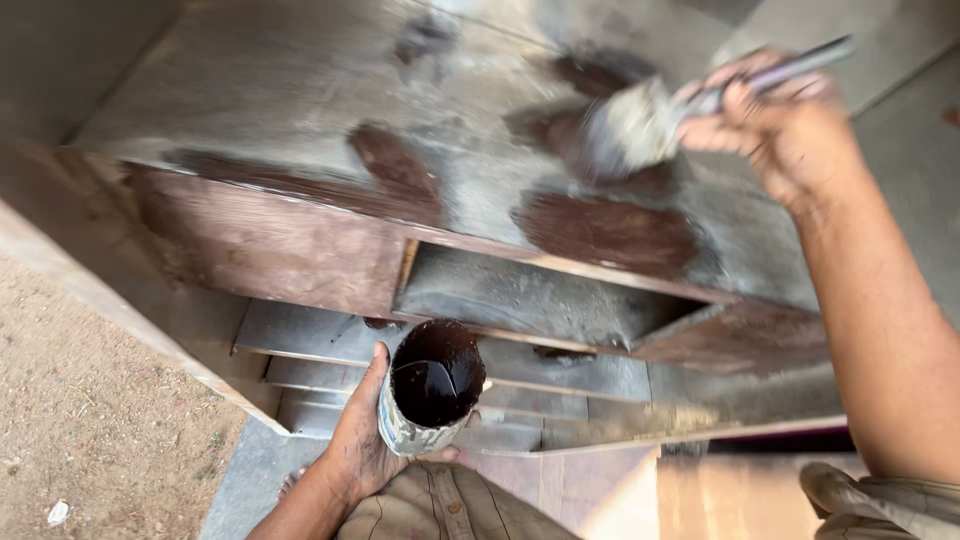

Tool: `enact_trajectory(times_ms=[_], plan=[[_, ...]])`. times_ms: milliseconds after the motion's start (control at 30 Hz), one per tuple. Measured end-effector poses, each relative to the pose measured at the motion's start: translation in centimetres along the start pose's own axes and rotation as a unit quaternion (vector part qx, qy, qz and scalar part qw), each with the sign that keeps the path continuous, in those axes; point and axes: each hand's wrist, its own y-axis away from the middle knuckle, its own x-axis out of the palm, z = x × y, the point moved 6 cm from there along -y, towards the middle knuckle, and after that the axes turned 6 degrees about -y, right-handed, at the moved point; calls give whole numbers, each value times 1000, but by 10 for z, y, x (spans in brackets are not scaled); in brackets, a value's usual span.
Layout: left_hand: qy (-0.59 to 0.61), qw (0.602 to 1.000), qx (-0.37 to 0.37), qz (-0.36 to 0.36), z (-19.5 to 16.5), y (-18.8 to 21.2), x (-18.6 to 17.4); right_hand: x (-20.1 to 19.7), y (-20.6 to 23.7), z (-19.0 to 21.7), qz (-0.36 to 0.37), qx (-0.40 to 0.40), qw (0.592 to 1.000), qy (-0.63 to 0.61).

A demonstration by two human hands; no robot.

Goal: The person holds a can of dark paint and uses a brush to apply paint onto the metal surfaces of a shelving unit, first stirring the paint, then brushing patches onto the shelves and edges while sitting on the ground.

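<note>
1. Two hands share the work: the right hand (775, 125) has its fingers closed around the handle of a brush (640, 125), whose bristles press on the top of a grey wooden cabinet (300, 90); the brush is blurred with motion.
2. The left hand (362, 440) wraps its fingers around a tin (428, 385) of dark brown stain, held low, just in front of the cabinet's open compartment (520, 295).
3. The step in hand looks like spreading stain: several dark patches (605, 232) sit apart, with bare grey between them.
4. The next stroke likely calls for joining those patches evenly, reloading from the tin when the bristles run dry.
5. Stone steps (330, 375) lie below and sandy ground (90, 430) to the left; nothing blocks the brush.
</note>
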Motion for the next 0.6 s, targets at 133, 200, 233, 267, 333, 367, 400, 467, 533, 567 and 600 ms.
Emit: enact_trajectory(times_ms=[133, 200, 233, 267, 333, 367, 400, 467, 533, 567, 600], plan=[[-35, 999, -36, -20, 7, -10, 0, -10, 30, -4, 11, 79, 997, 11], [-38, 997, -52, -33, 11, -13, 1, -26, 37, 13, -31, 48, 997, 56], [-42, 997, -52, -36, 12, -15, 2, -30, 41, 14, -53, 41, 996, 53], [-47, 997, -55, -39, 14, -17, 3, -33, 46, 14, -77, 35, 995, 49], [-49, 996, -63, -40, 17, -24, 7, -27, 57, 8, -67, 17, 997, 27], [-44, 996, -69, -39, 18, -28, 9, -19, 63, 0, -31, 7, 999, 7], [-37, 996, -74, -40, 20, -32, 11, -12, 68, -6, 6, -2, 1000, -14], [-41, 997, -66, -28, 21, -40, 14, -15, 84, -18, 22, -7, 1000, 13], [-41, 998, -51, -13, 20, -45, 13, -29, 96, -27, 42, -8, 998, 52], [-40, 998, -41, -5, 18, -46, 11, -42, 101, -30, 42, 3, 996, 76], [-38, 999, -29, 4, 16, -46, 8, -56, 113, -34, 36, 24, 994, 100]])
